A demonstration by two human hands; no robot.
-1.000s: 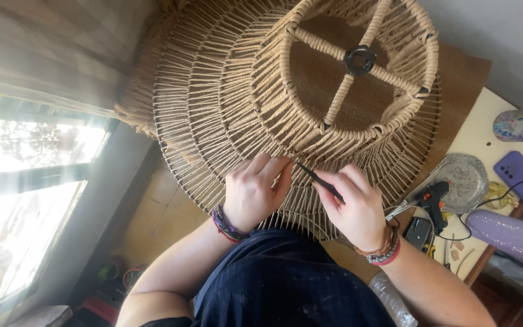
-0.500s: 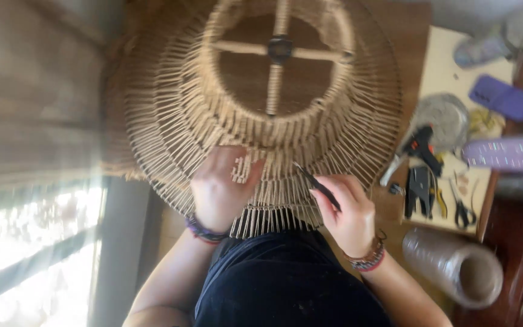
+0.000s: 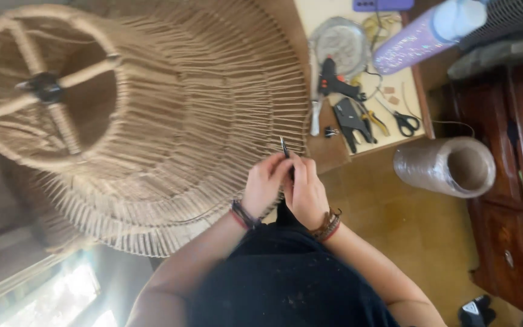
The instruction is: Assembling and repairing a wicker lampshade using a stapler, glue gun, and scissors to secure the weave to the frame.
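Head view: left hand (image 3: 266,184) and right hand (image 3: 304,192) pinch a thin dark tool (image 3: 285,149) at the woven jute lampshade (image 3: 152,133) rim, fingers closed; threading seems underway and calls for steady aim.

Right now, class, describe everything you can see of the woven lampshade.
The lampshade is a large tiered dome of tan cord wound over a frame, lying tilted on its side. Its open ring shows crossed wrapped spokes meeting at a dark hub. The lower rim is a fringe of cord loops. The left hand and right hand meet at its edge.
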